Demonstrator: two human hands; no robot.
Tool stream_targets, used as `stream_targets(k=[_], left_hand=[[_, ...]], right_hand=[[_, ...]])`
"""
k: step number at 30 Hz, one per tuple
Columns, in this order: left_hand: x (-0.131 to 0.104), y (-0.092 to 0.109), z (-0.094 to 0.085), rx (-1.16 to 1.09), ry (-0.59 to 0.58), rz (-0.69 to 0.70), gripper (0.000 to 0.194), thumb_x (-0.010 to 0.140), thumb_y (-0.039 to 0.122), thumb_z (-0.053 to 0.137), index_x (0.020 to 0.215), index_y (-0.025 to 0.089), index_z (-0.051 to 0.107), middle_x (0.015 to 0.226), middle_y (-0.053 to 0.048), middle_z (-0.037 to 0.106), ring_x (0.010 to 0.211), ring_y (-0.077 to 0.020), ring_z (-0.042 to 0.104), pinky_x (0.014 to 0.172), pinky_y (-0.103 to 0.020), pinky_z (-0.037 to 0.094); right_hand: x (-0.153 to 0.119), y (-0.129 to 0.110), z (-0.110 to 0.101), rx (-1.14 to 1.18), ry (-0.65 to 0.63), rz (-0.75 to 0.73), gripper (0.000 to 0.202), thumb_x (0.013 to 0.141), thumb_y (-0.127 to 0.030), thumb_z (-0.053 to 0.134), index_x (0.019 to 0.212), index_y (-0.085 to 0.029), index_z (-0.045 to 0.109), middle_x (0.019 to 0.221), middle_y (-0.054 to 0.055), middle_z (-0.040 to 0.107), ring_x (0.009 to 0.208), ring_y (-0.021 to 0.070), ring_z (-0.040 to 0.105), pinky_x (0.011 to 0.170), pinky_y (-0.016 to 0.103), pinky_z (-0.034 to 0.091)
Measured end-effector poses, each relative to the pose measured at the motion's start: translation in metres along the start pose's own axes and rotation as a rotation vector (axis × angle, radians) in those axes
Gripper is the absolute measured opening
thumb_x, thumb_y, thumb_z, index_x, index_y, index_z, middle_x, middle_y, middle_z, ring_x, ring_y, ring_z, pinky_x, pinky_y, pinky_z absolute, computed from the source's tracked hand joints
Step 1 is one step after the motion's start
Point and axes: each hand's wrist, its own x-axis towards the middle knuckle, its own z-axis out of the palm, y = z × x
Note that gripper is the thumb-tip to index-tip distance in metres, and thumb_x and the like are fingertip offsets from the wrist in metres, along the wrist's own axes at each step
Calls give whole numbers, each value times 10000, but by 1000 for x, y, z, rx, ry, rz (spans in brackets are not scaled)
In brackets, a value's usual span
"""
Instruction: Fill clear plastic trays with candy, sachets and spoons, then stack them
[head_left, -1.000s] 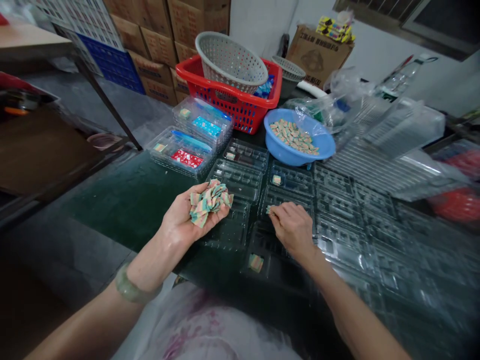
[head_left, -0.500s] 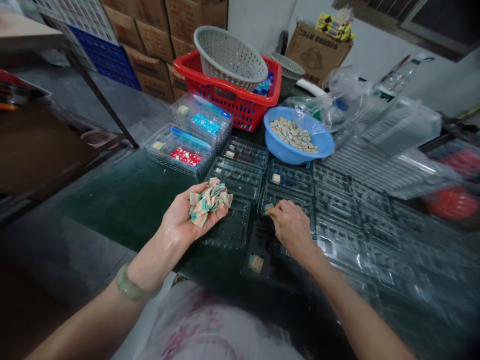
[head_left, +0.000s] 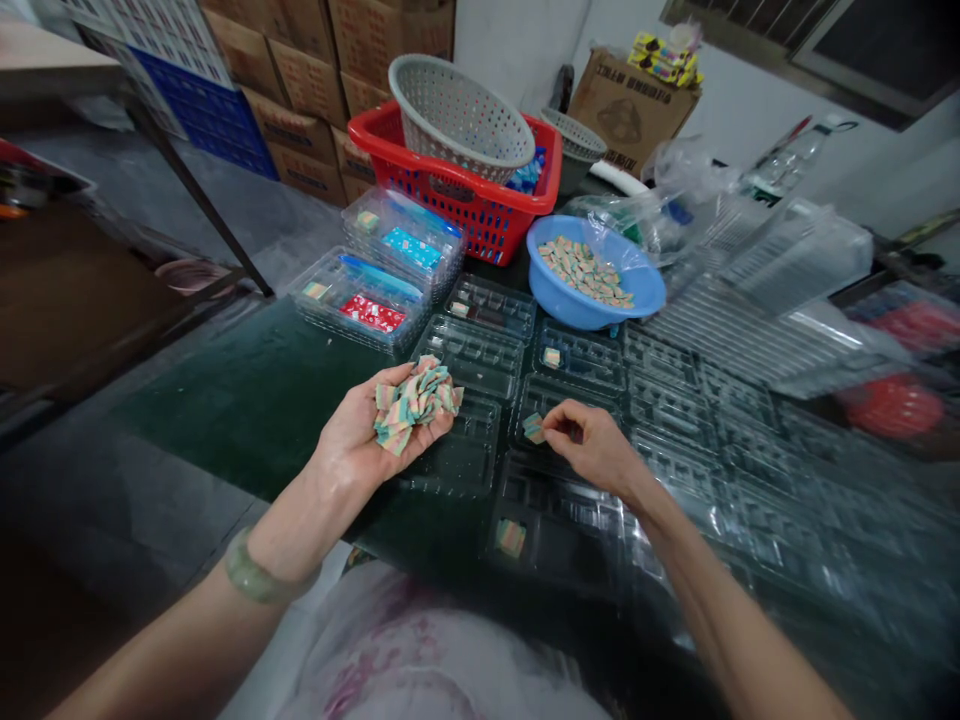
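My left hand (head_left: 360,425), palm up and cupped, carries a heap of small striped pieces (head_left: 416,400) in pink, cream and green. To its right, my right hand (head_left: 589,440) has thumb and fingers pinched at the edge of one striped piece (head_left: 533,428), which sits in the left compartment of a clear plastic tray (head_left: 570,395). Closer to me, another clear tray (head_left: 559,490) has a similar piece (head_left: 511,538) in its left compartment. Beyond my hands, a further tray (head_left: 592,355) also contains one piece (head_left: 552,357).
A blue basin (head_left: 592,312) of striped pieces stands behind the trays. Stacked clear packs (head_left: 360,310) are at the left, before a red basket (head_left: 480,200) with a grey colander (head_left: 465,120). More trays (head_left: 675,400) spread rightward. Cartons (head_left: 300,110) line the back.
My right hand has shifted slightly down and right. The piece at its fingertips now shows more fully in the tray. My left hand stays nearly in place with its heap.
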Motion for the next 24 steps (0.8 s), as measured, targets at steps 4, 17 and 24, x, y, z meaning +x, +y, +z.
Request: stream_targets(k=[4, 17, 24], left_hand=[[2, 0, 1, 27, 6, 10, 184, 806, 136, 459, 958, 115, 560, 844, -123, 602, 742, -220, 613, 562, -315, 521], [3, -4, 9, 61, -12, -22, 144, 809, 118, 437, 873, 112, 566, 795, -117, 601, 668, -197, 610, 519, -287, 514], [3, -6, 7, 74, -7, -33, 135, 796, 112, 454, 870, 114, 566, 830, -133, 612, 718, -223, 624, 524, -298, 521]], right_hand=[[7, -1, -14, 110, -80, 11, 111, 762, -180, 488, 750, -147, 593, 686, -4, 595, 592, 96, 499, 556, 211, 371], [21, -21, 6, -626, 17, 82, 96, 752, -192, 555, 670, -200, 605, 756, 35, 632, 711, 165, 571, 563, 256, 307], [1, -16, 8, -524, 113, -43, 219, 829, -118, 439, 854, -200, 640, 830, 40, 611, 800, 159, 538, 685, 280, 332]])
